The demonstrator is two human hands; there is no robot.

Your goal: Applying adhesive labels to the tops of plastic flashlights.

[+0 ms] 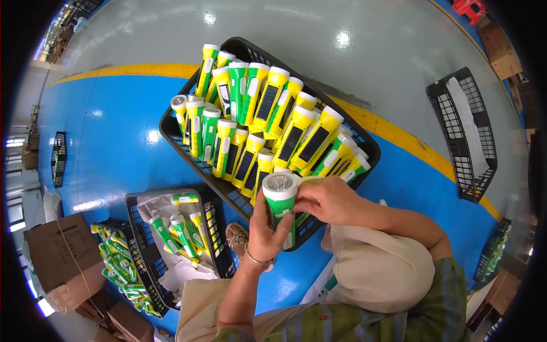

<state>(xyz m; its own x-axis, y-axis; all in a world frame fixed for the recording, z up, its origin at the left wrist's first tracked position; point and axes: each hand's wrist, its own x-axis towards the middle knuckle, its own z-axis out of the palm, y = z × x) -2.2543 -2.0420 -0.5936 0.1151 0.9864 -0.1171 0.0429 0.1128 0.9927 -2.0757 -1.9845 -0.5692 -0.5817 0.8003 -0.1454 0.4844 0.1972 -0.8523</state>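
My left hand [266, 231] is wrapped round a green flashlight [280, 196] with a white rim, held upright with its clear lens facing up. Close against its right side is my right hand [330, 200], fingers bent into a pinch; what lies between them is hidden. A pale yellow-white edge shows just above those fingers. Beyond both hands, a large black plastic crate [367, 165] holds many flashlights, yellow or green with white heads. Dark panels show on several yellow bodies, such as one flashlight [316, 139] near the crate's right side.
To the left stands a smaller crate [134, 216] lined with paper, with several flashlights inside. Beside it, another crate [161, 312] is full of small green-and-yellow parts. A cardboard box [60, 248] sits further left. At the right is a black crate [481, 128] with a white liner.
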